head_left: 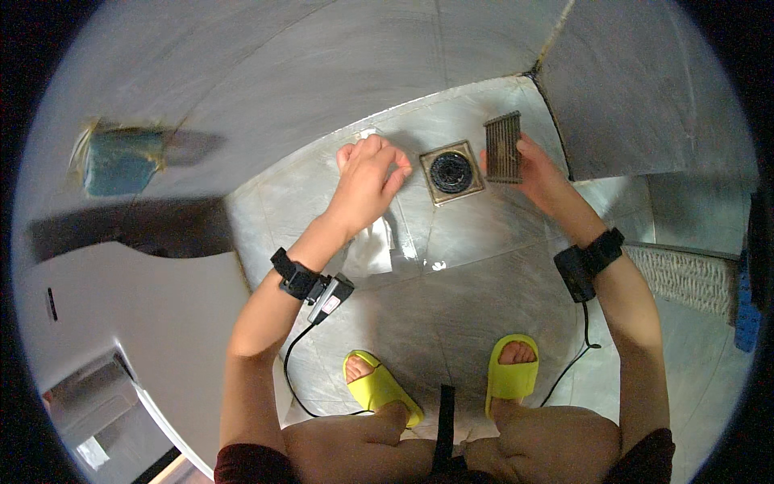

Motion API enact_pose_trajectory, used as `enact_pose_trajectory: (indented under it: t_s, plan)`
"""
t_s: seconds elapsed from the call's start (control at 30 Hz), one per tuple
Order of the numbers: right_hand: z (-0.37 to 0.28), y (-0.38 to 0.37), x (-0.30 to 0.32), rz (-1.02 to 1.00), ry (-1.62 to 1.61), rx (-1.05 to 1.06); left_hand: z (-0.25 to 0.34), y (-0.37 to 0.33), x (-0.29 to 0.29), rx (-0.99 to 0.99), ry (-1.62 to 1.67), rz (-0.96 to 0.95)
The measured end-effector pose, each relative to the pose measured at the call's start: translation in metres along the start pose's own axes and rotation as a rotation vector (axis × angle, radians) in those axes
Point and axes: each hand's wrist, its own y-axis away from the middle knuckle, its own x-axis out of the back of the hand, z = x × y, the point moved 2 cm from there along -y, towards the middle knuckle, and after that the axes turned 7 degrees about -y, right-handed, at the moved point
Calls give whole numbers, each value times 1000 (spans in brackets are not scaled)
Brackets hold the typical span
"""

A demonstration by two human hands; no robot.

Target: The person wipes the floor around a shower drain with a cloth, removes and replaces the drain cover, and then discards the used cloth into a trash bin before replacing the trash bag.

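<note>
A square floor drain (430,196) with a metal frame lies uncovered in the tiled floor, a round black opening at its middle. To the right of it, my right hand (542,179) grips a brownish slatted drain cover (504,149) by its right edge, tilted up off the floor. My left hand (371,179) hovers to the drain's left, fingers curled in and thumb close to them. Whatever those fingers may hold is hidden. Below this hand a white, crumpled-looking sheet (372,250) lies on the floor; its kind is unclear.
Grey tiled walls (339,56) meet in a corner beyond the drain. A white curved fixture (185,306) stands at the left, under a blue patch (121,163) on the wall. At the right is a white woven basket (681,278). My feet wear yellow-green slippers (513,379); cables hang from both wrists.
</note>
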Motion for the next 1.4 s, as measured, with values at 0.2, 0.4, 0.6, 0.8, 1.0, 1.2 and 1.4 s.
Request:
enact_pose_trajectory:
  t_s: [0.2, 0.4, 0.6, 0.8, 1.0, 1.2, 1.4]
  plan:
    - [8, 17, -101, -152, -85, -123, 1, 46, 39, 55, 170, 92]
    - [22, 28, -168, -266, -110, -149, 9, 82, 71, 73, 357, 90]
    - [36, 31, -200, -302, -105, -155, 4, 115, 106, 142, 240, 57]
    - [38, 22, -170, -151, 575, 27, -18, 163, 127, 253, 201, 47]
    - [41, 0, -159, -338, 1859, 162, -50, 207, 116, 407, 194, -23]
    - [70, -15, -134, -336, 1971, 253, -56, 215, 100, 483, 288, 13]
    - [93, -35, -135, -419, 1993, 272, -74, 227, 83, 472, 233, -56]
